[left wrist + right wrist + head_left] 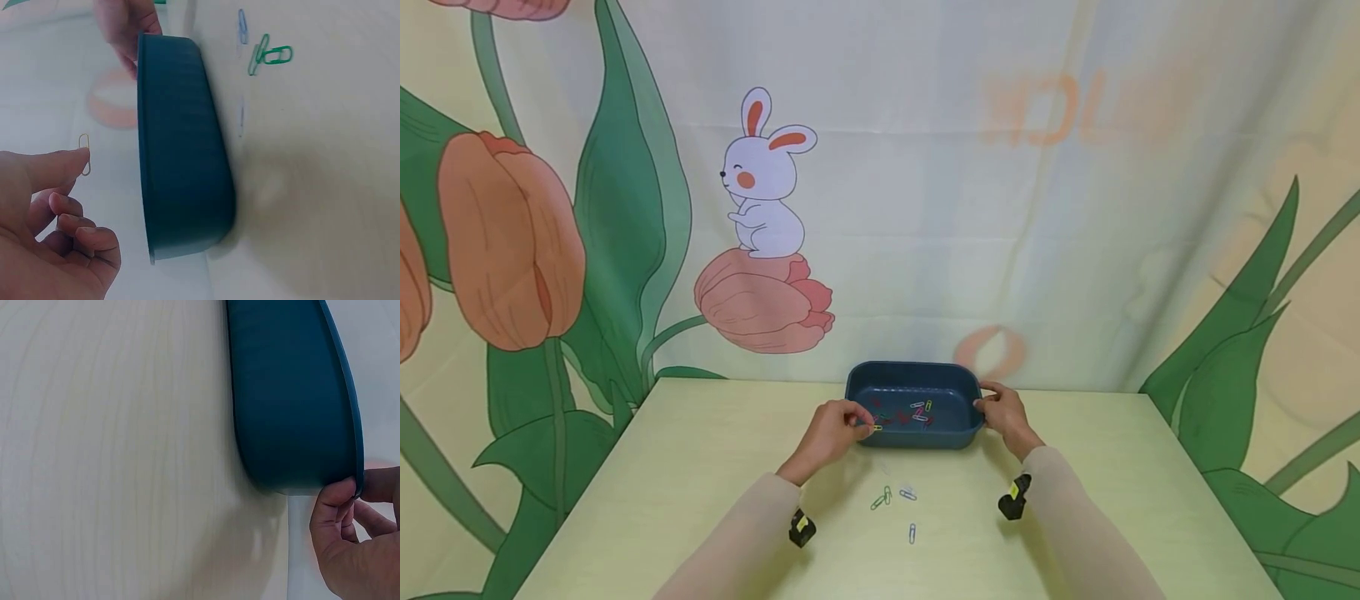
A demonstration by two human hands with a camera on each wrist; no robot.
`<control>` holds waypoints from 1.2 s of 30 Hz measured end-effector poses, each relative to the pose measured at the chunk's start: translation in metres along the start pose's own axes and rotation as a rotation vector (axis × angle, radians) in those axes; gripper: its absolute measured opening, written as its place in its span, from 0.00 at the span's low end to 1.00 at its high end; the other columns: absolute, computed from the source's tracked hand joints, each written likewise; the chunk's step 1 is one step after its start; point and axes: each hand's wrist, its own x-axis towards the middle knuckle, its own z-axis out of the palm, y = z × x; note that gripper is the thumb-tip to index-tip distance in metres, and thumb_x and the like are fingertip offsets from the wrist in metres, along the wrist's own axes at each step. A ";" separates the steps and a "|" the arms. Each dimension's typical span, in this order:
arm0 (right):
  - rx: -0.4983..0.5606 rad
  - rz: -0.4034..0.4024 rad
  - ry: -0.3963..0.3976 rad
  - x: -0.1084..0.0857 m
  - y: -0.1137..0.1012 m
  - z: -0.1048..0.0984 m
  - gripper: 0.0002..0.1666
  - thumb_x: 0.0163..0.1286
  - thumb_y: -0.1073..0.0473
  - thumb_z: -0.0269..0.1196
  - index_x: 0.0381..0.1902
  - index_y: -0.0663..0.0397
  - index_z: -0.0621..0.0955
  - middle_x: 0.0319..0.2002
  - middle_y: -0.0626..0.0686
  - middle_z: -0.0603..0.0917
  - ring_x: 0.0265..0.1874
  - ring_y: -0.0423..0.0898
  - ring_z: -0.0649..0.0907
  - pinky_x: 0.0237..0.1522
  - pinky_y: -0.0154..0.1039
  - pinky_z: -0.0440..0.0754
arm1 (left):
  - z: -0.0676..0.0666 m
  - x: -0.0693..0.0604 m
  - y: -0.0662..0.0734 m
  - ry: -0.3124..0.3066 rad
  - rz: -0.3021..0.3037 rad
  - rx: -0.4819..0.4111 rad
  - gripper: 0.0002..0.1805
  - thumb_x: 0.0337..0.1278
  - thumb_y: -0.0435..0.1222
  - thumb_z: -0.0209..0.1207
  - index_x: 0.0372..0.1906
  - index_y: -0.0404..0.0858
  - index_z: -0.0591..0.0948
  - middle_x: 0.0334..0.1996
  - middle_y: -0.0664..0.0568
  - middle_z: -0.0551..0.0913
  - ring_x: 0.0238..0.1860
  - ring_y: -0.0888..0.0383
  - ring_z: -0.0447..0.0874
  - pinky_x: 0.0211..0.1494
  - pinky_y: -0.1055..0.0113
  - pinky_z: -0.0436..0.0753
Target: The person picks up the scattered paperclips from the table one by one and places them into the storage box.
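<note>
The head view was bright and fairly even, a little washed out on the curtain (910, 192), whose orange lettering (1060, 108) looked blurred. Light seemed to fall from above, leaving soft shadows on the table (685, 475) under the sleeves (737, 533). Faint glints marked the floor of the tray (917, 439), where the red clips (902, 417) smudged together. Both wrist views were dimmer and greyer, hazy, with broad, soft-edged shadows.

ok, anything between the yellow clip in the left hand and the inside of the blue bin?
Nothing visible. The left hand pinches the yellow clip above rim level; the blue bin is open on top. The right hand grips its right end; loose clips lie on the table outside it.
</note>
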 end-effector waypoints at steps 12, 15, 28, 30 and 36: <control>0.028 -0.019 -0.003 -0.001 0.001 -0.001 0.28 0.73 0.63 0.56 0.70 0.52 0.69 0.44 0.56 0.77 0.38 0.49 0.82 0.42 0.46 0.84 | 0.005 0.027 0.019 0.036 -0.037 -0.076 0.02 0.57 0.36 0.67 0.33 0.41 0.86 0.20 0.55 0.71 0.22 0.58 0.67 0.29 0.67 0.67; 0.032 -0.015 -0.009 -0.002 0.002 -0.001 0.28 0.73 0.63 0.56 0.70 0.52 0.70 0.44 0.56 0.77 0.37 0.49 0.81 0.41 0.45 0.83 | 0.008 0.032 0.022 0.045 -0.031 -0.091 0.02 0.57 0.35 0.67 0.33 0.41 0.86 0.19 0.55 0.70 0.22 0.58 0.66 0.31 0.66 0.68; 0.033 -0.023 -0.012 -0.001 0.003 -0.001 0.27 0.73 0.63 0.56 0.69 0.51 0.70 0.42 0.55 0.77 0.34 0.47 0.81 0.42 0.46 0.84 | 0.019 0.052 0.026 0.081 -0.071 -0.143 0.03 0.59 0.35 0.65 0.34 0.40 0.86 0.19 0.56 0.69 0.21 0.58 0.65 0.30 0.66 0.69; 0.034 -0.026 -0.009 -0.002 0.002 0.000 0.27 0.73 0.63 0.56 0.69 0.51 0.70 0.42 0.55 0.77 0.34 0.47 0.81 0.42 0.46 0.84 | 0.020 0.055 0.026 0.088 -0.081 -0.154 0.03 0.59 0.35 0.65 0.34 0.40 0.86 0.19 0.56 0.69 0.21 0.58 0.65 0.31 0.66 0.68; 0.028 -0.025 -0.001 -0.002 0.002 0.000 0.28 0.73 0.62 0.56 0.70 0.51 0.70 0.44 0.56 0.77 0.37 0.50 0.82 0.42 0.46 0.84 | 0.023 0.063 0.026 0.118 -0.122 -0.188 0.03 0.60 0.34 0.64 0.35 0.38 0.86 0.19 0.56 0.68 0.22 0.59 0.64 0.28 0.67 0.66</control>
